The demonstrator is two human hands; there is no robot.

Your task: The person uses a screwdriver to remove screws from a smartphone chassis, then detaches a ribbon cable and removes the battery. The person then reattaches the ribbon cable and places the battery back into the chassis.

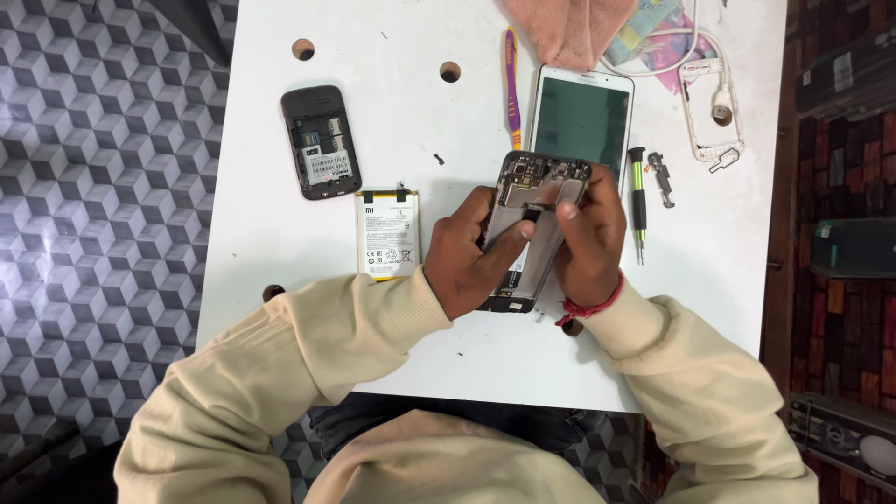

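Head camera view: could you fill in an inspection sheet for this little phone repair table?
Surface: white table with round holes and a few dark specks.
Job's things: opened phone with its back off, circuit board showing, held above the table.
Clutter: white battery; small black phone lying open; white tablet; purple and yellow tool; green and black screwdriver; white phone frame; pink cloth.
Grippers: left hand grips the phone's side, its fingers pressing the middle; right hand grips the other side, thumb on the board.
Cables: white cable by the frame.
Surroundings: grey cube-patterned floor; dark shelves on the right.
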